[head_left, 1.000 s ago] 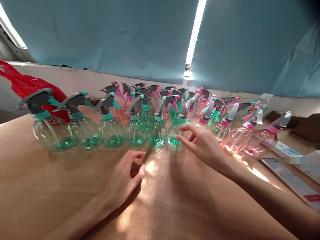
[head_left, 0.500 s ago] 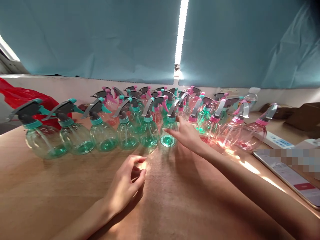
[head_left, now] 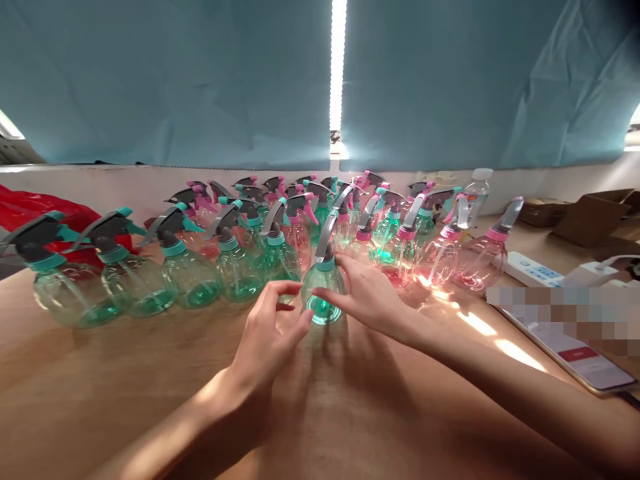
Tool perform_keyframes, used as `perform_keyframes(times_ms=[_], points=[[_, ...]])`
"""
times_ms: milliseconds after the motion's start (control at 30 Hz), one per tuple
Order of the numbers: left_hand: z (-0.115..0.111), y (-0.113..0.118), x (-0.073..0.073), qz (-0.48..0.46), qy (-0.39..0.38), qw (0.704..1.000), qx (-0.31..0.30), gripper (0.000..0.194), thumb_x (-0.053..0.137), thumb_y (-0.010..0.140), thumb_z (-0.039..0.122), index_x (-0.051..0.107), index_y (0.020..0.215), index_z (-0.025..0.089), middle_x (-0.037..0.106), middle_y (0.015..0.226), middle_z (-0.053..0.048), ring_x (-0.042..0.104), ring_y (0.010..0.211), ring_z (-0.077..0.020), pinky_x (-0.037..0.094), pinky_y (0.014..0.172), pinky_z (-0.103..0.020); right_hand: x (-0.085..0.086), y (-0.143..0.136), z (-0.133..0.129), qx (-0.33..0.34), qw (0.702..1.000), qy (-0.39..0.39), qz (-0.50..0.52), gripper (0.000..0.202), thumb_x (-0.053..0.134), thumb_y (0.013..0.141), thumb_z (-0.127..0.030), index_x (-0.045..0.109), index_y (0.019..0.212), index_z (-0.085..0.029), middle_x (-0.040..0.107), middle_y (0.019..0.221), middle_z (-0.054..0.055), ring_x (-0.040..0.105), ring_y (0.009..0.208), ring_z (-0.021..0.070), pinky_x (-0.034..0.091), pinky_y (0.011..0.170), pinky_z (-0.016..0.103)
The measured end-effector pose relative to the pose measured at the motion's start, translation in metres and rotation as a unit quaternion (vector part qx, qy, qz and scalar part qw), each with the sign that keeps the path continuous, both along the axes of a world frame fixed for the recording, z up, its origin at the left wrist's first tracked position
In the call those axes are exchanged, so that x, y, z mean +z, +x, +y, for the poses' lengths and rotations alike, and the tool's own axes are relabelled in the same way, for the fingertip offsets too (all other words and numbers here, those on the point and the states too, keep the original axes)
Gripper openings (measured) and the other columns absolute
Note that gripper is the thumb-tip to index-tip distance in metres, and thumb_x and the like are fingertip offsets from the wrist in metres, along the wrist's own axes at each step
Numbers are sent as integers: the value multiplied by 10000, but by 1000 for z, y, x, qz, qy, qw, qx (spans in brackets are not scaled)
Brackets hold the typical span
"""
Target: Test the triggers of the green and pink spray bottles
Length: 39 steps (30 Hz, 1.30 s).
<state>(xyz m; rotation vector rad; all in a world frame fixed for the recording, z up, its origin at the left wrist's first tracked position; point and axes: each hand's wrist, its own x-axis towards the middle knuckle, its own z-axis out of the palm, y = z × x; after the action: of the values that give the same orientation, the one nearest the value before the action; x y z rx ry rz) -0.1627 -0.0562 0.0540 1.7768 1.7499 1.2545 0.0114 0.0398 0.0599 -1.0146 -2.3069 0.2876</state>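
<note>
A green spray bottle [head_left: 323,303] with a grey trigger head stands in front of the rows, and my right hand [head_left: 367,293] grips it, thumb across its front and fingers behind its right side. My left hand [head_left: 273,327] is at the bottle's left with fingers and thumb curved apart; its tips come close to the bottle, and whether they touch it I cannot tell. To the left, several green spray bottles [head_left: 190,280] form a line. Pink spray bottles [head_left: 483,260] stand to the right.
More green and pink spray bottles crowd behind, against the wall. A red plastic bag [head_left: 60,207] lies at the left. On the right are a phone [head_left: 570,347], a white power strip [head_left: 533,270], a clear capped bottle [head_left: 477,193] and a cardboard box [head_left: 595,217] on the wooden table [head_left: 125,393].
My right hand has drawn the green spray bottle out of the line towards me. My left hand has moved up and right, nearer to it. The view has shifted a little.
</note>
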Motion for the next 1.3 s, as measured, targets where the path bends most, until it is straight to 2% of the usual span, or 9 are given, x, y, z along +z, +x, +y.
perform_keyframes(times_ms=[133, 233, 333, 400, 500, 700, 800, 967, 1300], points=[[14, 21, 24, -28, 26, 998, -54, 522, 671, 814, 424, 488, 1251, 203, 579, 1300, -113, 593, 1161, -281, 487, 989, -461, 0, 16, -29, 42, 999, 8, 5, 573, 611, 888, -548, 510, 1315, -180, 714, 1113, 110, 694, 920, 321, 516, 732, 429], [17, 37, 39, -67, 11, 993, -95, 592, 689, 803, 407, 442, 1303, 209, 604, 1256, -113, 652, 1033, -257, 553, 852, -395, -1, 25, -46, 82, 996, 30, 17, 501, 622, 861, -597, 597, 1125, -172, 715, 1034, 114, 684, 915, 313, 516, 757, 438], [13, 50, 46, -62, 14, 992, -113, 468, 671, 814, 364, 506, 1218, 194, 634, 1194, -103, 652, 1040, -262, 561, 805, -362, -4, 33, -54, 121, 990, 61, 24, 527, 625, 843, -624, 611, 1087, -157, 701, 1071, 145, 663, 952, 322, 527, 787, 467], [10, 53, 45, -39, 40, 991, -122, 371, 633, 838, 307, 541, 1180, 197, 634, 1189, -90, 623, 1113, -266, 542, 876, -373, -7, 41, -53, 161, 984, 67, 28, 578, 646, 833, -618, 594, 1167, -149, 684, 1153, 156, 651, 998, 320, 536, 830, 478], [7, 53, 38, -21, 60, 988, -141, 322, 570, 881, 252, 544, 1201, 224, 635, 1155, -67, 636, 1028, -235, 535, 892, -390, -14, 57, -45, 214, 975, 60, 18, 651, 649, 863, -575, 517, 1326, -136, 602, 1334, 181, 579, 1196, 313, 498, 978, 484], [16, 45, 23, -40, 58, 986, -155, 193, 535, 927, 247, 596, 1110, 233, 637, 941, -19, 609, 828, -185, 516, 921, -416, -39, 96, -13, 194, 976, -18, -96, 749, 573, 888, -636, 466, 1441, -142, 522, 1434, 208, 496, 1314, 348, 440, 1058, 533], [23, 46, 23, -57, 60, 982, -169, 242, 521, 920, 209, 604, 1146, 239, 651, 974, -15, 617, 826, -173, 524, 895, -380, -52, 110, -2, 179, 972, -50, -141, 796, 540, 890, -666, 426, 1486, -151, 420, 1525, 201, 407, 1391, 361, 372, 1113, 551], [37, 51, 31, -84, 64, 978, -182, 376, 543, 848, 174, 593, 1219, 213, 648, 1240, -63, 643, 1025, -209, 526, 926, -378, -66, 116, 3, 178, 966, -81, -167, 956, 506, 875, -714, 148, 1585, -184, 82, 1644, 149, 93, 1505, 358, 168, 1195, 579], [48, 50, 34, -93, 55, 974, -200, 364, 527, 820, 171, 601, 1176, 179, 662, 1227, -84, 667, 970, -201, 554, 871, -359, -70, 113, 2, 185, 960, -103, -185, 1043, 487, 838, -776, 31, 1583, -206, -62, 1639, 115, -2, 1510, 335, 85, 1207, 565]])
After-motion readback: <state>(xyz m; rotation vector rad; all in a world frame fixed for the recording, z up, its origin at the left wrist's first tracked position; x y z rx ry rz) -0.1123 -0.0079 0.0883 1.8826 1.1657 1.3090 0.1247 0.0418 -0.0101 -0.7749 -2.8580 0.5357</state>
